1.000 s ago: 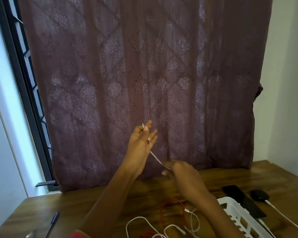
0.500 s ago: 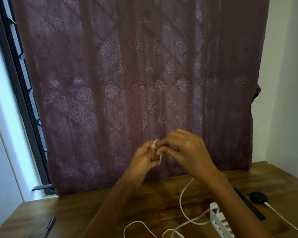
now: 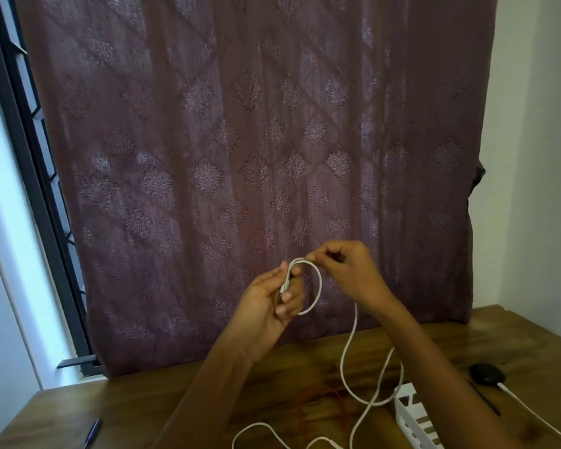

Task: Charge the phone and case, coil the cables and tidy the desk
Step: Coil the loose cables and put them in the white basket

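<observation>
- the white cable (image 3: 320, 283) is up in the air between my two hands, above the desk (image 3: 143, 406) and in front of the curtain (image 3: 240, 157).
- it makes one narrow oval loop, long axis close to upright, with the rounded top leaning toward my right hand.
- my left hand (image 3: 269, 303) holds the loop's left side, fingers curled round it and thumb lying along it. the plug end is hidden in that grip.
- my right hand (image 3: 347, 270) pinches the top of the loop between thumb and forefinger, the other fingers loosely bent behind.
- the rest of the cable drops past my right wrist and lies on the desk in slack curves. it is smooth, round and thin, and the bottom edge cuts off its far end.
- a thin red cable (image 3: 318, 388) lies in a faint arc under the white one, hard to make out against the wood.
- a white plastic basket (image 3: 408, 413) with slotted walls sits by my right forearm, partly covered by it.
- a small rounded black pod (image 3: 486, 373) sits further right, and a white lead (image 3: 531, 413) runs out of it toward the corner.
- a blue pen (image 3: 93, 431) lies near the desk's left edge, half cut off.
- the desk is dark, grained wood.
- the curtain is plum cloth with woven diamond motifs. a dark window frame (image 3: 30, 189) stands at its left and a pale wall (image 3: 538, 157) at its right.
</observation>
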A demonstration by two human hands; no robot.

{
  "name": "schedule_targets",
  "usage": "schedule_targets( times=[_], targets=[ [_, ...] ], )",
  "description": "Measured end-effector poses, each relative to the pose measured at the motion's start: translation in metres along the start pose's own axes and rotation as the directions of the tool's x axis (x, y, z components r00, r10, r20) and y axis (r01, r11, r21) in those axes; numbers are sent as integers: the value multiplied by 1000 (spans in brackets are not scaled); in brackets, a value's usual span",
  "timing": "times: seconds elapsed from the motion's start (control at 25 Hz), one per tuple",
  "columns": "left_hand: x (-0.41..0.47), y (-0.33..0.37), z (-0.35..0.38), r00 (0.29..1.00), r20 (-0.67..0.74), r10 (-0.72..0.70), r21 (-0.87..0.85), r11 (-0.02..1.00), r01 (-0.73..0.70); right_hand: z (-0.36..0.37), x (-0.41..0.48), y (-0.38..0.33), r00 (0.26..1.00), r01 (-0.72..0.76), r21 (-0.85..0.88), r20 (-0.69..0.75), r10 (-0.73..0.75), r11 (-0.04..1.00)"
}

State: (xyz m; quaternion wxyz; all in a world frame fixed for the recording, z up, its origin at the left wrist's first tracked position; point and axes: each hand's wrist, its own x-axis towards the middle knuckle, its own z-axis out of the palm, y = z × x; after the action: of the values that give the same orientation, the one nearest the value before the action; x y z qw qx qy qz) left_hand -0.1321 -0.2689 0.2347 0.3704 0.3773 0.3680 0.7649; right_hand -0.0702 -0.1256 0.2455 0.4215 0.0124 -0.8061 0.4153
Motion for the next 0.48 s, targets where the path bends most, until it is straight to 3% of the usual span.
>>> schedule_targets(
  times=[0.2, 0.36, 0.48],
  targets=[
    [4, -1, -5, 991, -92, 101, -6, 995, -102, 20, -27, 28, 976, -216, 60, 47, 214, 974],
    [6, -1, -9, 952, -194, 237, 210, 958, -196, 40, -54, 39, 888, -458, 105, 108, 447, 883],
    [6, -1, -11, 915, -210, 343, 363, 897, -253, 49, -73, 38, 900, -420, -120, 67, 430, 899]
  ],
)
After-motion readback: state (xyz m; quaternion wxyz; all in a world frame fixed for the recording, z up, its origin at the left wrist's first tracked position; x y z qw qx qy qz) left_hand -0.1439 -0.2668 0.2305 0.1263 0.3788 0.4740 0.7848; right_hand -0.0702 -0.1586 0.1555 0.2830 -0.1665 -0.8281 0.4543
